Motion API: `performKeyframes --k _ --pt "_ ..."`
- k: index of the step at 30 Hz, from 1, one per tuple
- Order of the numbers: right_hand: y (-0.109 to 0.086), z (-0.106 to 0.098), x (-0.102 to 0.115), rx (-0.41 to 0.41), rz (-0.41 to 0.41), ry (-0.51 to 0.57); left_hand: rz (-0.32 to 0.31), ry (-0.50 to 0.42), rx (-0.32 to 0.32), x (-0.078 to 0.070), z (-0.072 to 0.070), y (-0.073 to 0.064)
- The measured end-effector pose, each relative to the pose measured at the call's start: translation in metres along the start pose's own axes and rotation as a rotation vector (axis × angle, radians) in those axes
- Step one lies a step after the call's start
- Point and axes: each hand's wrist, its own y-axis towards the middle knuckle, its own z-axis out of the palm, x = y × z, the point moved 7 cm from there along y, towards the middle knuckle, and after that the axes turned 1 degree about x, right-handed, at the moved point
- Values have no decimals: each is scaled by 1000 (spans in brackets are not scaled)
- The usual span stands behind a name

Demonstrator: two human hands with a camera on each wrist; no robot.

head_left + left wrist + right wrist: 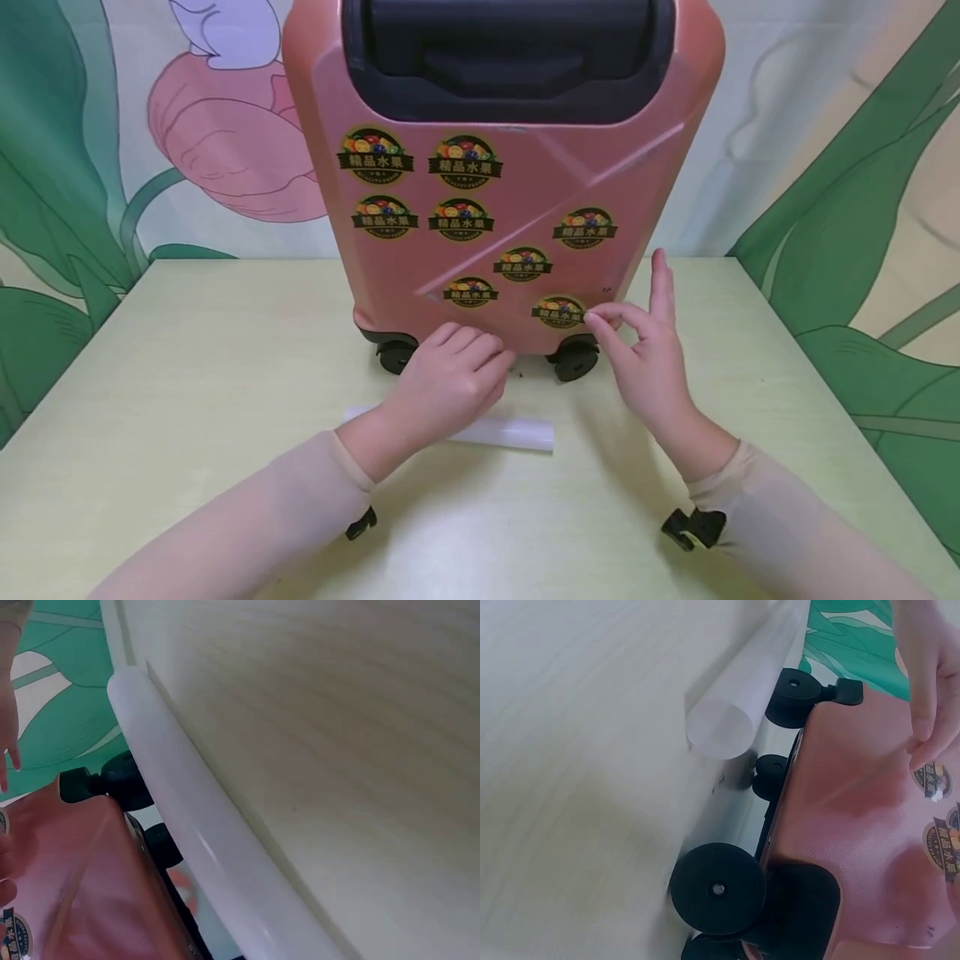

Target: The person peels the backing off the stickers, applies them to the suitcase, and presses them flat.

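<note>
A pink suitcase (pixel 420 275) stands upright on the table, its front bearing several round fruit stickers with dark banners. At the lower right, my right hand (pixel 656 358) pinches the right edge of a sticker (pixel 557 312) lying against the suitcase. That hand's other fingers point upward. My left hand (pixel 453 379) is in front of the suitcase's lower edge with its fingers curled. In the right wrist view, the left thumb and finger (pixel 924 727) meet near another sticker (pixel 932 780), with nothing visible between them. A white roll (pixel 513 434) lies below the left hand, partly hidden by it.
Black wheels (pixel 574 360) carry the suitcase, and a black handle recess (pixel 510 58) tops its front. The pale table (pixel 187 400) extends to both sides. Behind it hangs a cloth (pixel 232 158) printed with leaves and a pink flower.
</note>
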Motion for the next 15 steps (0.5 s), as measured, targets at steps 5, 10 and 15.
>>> performKeyframes --k 5,10,15 --pt "4 1 -7 11 49 9 58 54 15 -4 2 2" --pt "6 4 -10 17 61 22 58 81 39 -2 9 1" --pt "6 0 -5 -51 29 37 63 84 29 -1 11 1"
